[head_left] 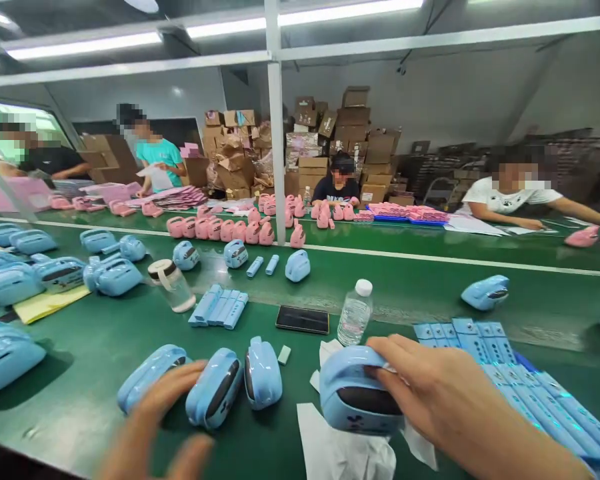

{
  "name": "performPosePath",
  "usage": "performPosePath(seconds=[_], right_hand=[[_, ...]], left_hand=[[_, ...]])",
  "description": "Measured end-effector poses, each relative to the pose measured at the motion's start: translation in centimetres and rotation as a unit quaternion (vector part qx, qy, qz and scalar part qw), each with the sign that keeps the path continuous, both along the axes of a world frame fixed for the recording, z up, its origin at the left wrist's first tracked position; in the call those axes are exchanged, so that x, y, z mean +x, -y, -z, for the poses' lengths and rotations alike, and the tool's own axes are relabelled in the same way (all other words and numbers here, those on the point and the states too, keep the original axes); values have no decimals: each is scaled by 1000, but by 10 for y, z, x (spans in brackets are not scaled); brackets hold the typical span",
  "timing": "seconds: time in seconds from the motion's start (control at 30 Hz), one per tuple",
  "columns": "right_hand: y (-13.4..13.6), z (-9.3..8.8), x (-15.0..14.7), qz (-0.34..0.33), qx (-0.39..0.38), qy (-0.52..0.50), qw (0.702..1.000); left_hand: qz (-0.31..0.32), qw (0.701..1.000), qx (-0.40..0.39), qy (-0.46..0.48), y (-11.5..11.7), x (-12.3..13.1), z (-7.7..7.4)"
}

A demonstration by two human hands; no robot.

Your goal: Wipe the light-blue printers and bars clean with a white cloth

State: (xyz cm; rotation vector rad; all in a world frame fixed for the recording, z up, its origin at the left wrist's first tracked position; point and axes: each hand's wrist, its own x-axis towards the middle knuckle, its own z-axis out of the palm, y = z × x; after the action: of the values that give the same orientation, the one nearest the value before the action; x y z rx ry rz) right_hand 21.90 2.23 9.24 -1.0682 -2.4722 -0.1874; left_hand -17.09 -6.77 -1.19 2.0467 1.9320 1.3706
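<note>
My right hand (430, 393) is wrapped over a light blue device (355, 393) with a dark oval window, holding it above white tissue paper (340, 447) at the near edge of the green bench (80, 353). My left hand (155, 420) reaches with fingers spread toward a row of three similar blue devices, its fingertips touching the leftmost blue device (147, 377) and close to the middle blue device (215, 393). A third blue device (263, 370) stands on end just right of them.
A black phone (303, 319), a water bottle (355, 312), a lidded jar (173, 285) and flat blue parts (219, 307) lie mid-bench. Blue strips (530, 393) fill a tray at right. More blue devices (30, 273) crowd the left. Pink devices (230, 229) and several seated people are across.
</note>
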Motion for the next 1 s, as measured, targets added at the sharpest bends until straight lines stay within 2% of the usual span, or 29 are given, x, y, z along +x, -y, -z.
performPosePath(seconds=[0.03,0.07,0.1,0.17,0.23,0.27,0.3,0.37,0.43,0.47,0.5,0.6,0.73,0.9,1.0], right_hand=[[4,-4,-9,-8,3,37,999],[7,-7,-16,-10,3,48,999],[11,-8,-19,-15,-6,43,999],[18,-4,-16,-13,-46,-19,999],[24,7,-6,22,-113,-132,985],[27,15,-1,43,-160,-192,967],[30,24,3,57,-217,-252,941],[35,42,7,45,-343,-358,867],[37,58,7,7,-436,-437,786],[38,63,6,-5,-457,-461,761],[38,68,6,-11,-464,-473,749],[35,77,6,1,-465,-478,745],[32,86,4,0,-465,-504,728],[33,93,-1,-1,-429,-522,737],[33,93,0,3,-440,-502,745]], left_hand=[[119,992,-18,41,-2,36,-2],[187,975,-64,103,-7,72,-5],[233,952,-109,164,-14,105,-8],[273,897,-167,305,-30,154,-16],[289,840,-176,424,-43,180,-21],[296,815,-170,468,-46,186,-23],[299,795,-164,502,-47,188,-24],[306,775,-164,528,-47,188,-25],[328,772,-173,517,-45,186,-24],[344,771,-180,505,-45,184,-23],[361,771,-184,492,-46,183,-22],[380,786,-176,455,-48,178,-16],[324,830,-149,430,-51,178,2],[321,833,-65,446,-51,188,18],[289,830,-80,470,-49,194,17]])
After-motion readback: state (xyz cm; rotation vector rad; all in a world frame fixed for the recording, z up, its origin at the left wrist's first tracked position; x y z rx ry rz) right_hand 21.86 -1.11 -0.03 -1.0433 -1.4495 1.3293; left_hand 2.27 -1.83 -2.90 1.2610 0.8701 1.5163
